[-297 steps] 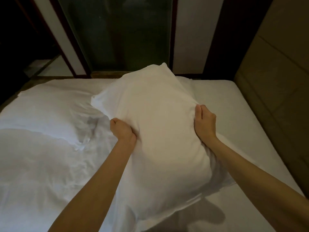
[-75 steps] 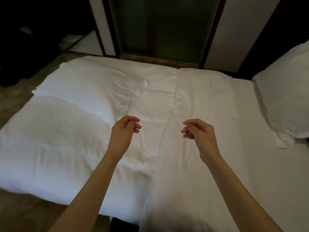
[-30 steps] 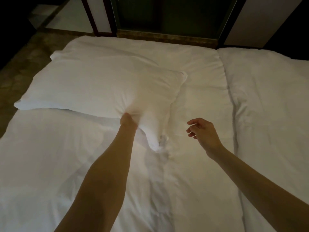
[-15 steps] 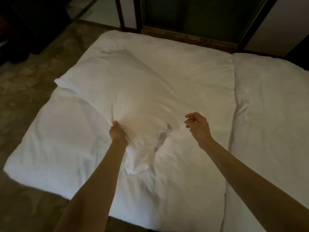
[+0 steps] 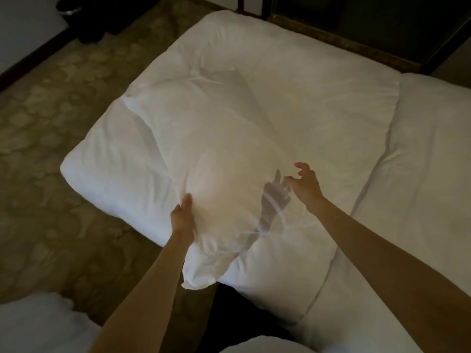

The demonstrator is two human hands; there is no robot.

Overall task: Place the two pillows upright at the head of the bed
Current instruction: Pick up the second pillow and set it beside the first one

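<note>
A dim bedroom, likely a hotel room: a bed [image 5: 420,174] made up in plain white linen with a white duvet [image 5: 293,80], patterned olive carpet [image 5: 51,123] on the left, dark wooden skirting [image 5: 38,50] and a dark-framed glass panel [image 5: 356,21] at the far side.

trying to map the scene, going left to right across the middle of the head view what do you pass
patterned carpet floor → left hand gripping the pillow's edge → pillow lifted off the bed → right hand, open and not on the pillow → white duvet on the right part of the bed
</note>
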